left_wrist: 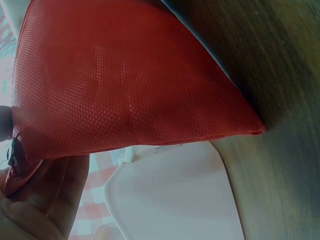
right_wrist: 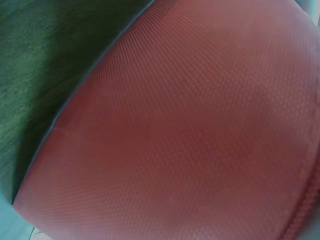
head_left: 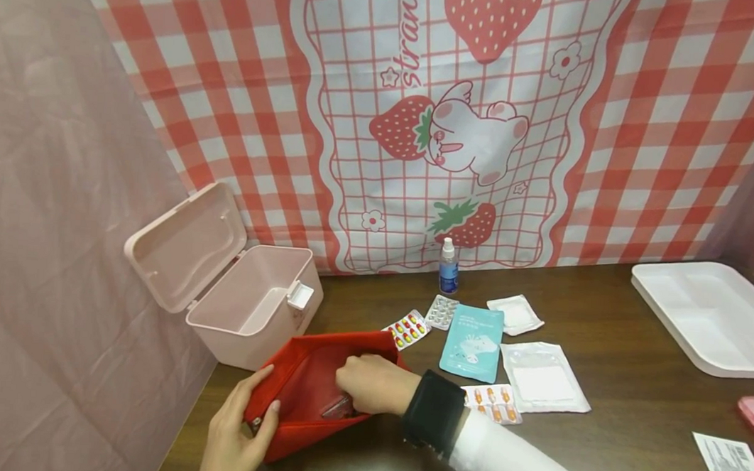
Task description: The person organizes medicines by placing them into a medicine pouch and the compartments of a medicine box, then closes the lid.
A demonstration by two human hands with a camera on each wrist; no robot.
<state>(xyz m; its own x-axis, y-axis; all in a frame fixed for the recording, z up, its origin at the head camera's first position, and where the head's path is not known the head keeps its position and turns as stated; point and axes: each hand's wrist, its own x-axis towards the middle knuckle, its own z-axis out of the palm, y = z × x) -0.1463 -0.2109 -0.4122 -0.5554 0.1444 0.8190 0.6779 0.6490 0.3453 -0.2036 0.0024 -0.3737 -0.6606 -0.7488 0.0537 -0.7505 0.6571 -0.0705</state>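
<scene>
Red pouch [head_left: 317, 392] held open at the near left edge of the desk [head_left: 629, 434]

The left hand [head_left: 235, 427] pinches its rim; the right hand [head_left: 369, 384] reaches inside, fingers curled over something shiny I cannot identify. The mesh fabric looks light, soft and floppy, best held at the rim. Beside it lie pill sheets [head_left: 407, 329] and a pink box [head_left: 245, 307], lid up

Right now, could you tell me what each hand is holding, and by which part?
The left hand grips the red pouch by its open edge. The right hand reaches inside it; what it holds cannot be told.
</scene>
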